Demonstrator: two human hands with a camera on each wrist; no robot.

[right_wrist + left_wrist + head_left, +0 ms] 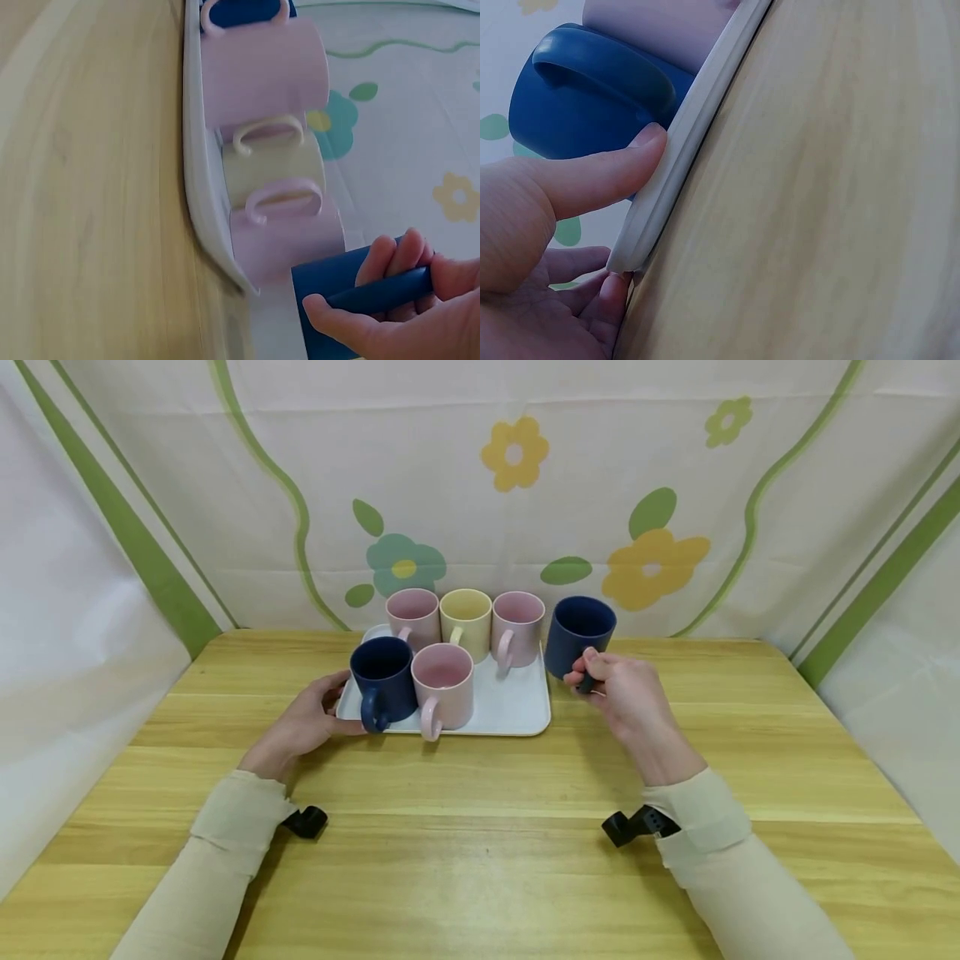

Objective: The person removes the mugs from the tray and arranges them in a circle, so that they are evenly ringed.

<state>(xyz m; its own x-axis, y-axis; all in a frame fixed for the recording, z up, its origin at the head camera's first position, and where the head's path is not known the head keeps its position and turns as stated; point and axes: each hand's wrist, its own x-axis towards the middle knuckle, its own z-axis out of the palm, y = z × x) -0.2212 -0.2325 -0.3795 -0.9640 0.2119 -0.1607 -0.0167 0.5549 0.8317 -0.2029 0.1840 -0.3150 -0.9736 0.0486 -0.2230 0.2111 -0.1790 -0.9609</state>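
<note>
My right hand (626, 689) grips a navy mug (577, 631) by its handle, fingers through it and thumb on top. The mug is raised off the table, just right of a white tray (510, 706). My left hand (307, 718) pinches the tray's front left corner, thumb on the rim and fingertips at its underside. On the tray's front left stand another navy mug (382, 677) and a pink mug (444, 685). Behind them, a pink mug (412, 614), a yellow mug (467, 622) and another pink mug (519, 627) form a row. The tray mugs' handles face me.
The wooden table (480, 852) extends in front of the tray and to both sides. Directly behind it hangs a white curtain (450, 468) with a flower pattern, and white cloth also closes in the left and right sides.
</note>
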